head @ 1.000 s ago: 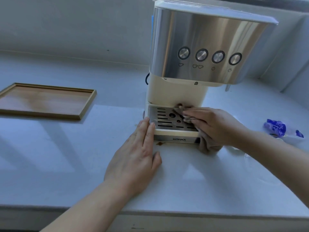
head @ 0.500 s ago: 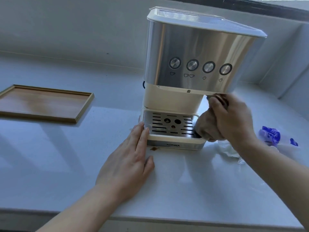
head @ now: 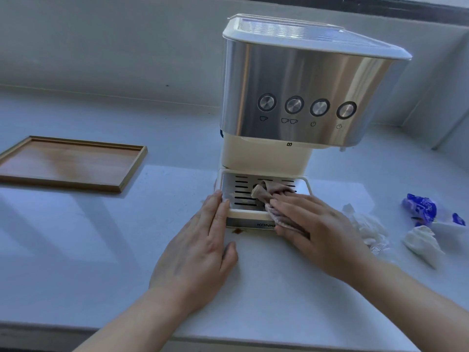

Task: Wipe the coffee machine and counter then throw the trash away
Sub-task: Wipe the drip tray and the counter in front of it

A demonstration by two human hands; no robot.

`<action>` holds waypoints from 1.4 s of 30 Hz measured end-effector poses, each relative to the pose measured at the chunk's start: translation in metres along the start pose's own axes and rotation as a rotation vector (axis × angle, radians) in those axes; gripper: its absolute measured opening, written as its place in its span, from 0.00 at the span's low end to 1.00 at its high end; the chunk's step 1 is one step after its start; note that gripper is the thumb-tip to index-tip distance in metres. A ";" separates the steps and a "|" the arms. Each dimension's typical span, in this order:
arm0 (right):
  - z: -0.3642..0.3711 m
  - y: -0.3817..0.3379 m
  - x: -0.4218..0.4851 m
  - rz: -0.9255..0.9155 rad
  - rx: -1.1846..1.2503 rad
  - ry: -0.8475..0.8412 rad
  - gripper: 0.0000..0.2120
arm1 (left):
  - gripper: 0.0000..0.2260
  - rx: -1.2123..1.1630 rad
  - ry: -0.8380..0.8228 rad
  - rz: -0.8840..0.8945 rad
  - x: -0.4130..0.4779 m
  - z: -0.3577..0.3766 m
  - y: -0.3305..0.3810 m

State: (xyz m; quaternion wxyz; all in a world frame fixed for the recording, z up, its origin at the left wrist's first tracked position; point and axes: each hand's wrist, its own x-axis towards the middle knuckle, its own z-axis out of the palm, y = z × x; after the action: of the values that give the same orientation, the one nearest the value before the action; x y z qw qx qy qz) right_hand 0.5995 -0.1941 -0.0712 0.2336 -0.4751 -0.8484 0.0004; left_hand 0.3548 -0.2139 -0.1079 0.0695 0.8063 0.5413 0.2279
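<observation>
Two hands work at the foot of the coffee machine (head: 304, 85) in the head view. The left hand (head: 200, 252) lies flat on the counter (head: 101, 250), fingers straight and holding nothing, its fingertips touching the front left corner of the drip tray (head: 234, 190). The right hand (head: 317, 232) presses a greyish cloth (head: 266, 193) onto the slotted grate, fingers laid out fairly straight over it rather than clenched; its thumb is hidden. One end of the cloth bunches up over the grate and the other hangs over the tray's front lip. The likely risk is that a hard sideways wipe drags the tray or shifts the machine, since only fingertips brace it. The loose cloth end could also catch in a slot, or trail through the small brown coffee stain (head: 238, 231) on the counter just in front of the tray and smear it. To the right, near the wiping arm, lie crumpled white tissues (head: 370, 229) and a blue wrapper (head: 420, 207), trash not yet thrown away; a wide sweep of the forearm could scatter them. A wooden tray (head: 71, 163) sits well apart on the left, out of the way.
</observation>
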 end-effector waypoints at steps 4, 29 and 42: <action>-0.002 0.002 0.015 0.257 0.097 0.247 0.07 | 0.32 -0.015 0.003 -0.003 -0.001 0.000 0.000; -0.012 -0.008 -0.014 0.384 0.628 0.100 0.33 | 0.33 -0.114 0.101 0.030 -0.001 -0.010 0.005; 0.014 0.004 -0.023 0.403 0.249 -0.014 0.45 | 0.07 -0.072 0.032 0.135 0.077 -0.017 0.026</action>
State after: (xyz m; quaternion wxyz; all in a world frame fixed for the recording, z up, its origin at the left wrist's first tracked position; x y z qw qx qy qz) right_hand 0.6073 -0.2069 -0.0937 0.2797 -0.6024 -0.7314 0.1546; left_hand 0.3932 -0.1574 -0.0610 0.0743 0.8344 0.4780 0.2642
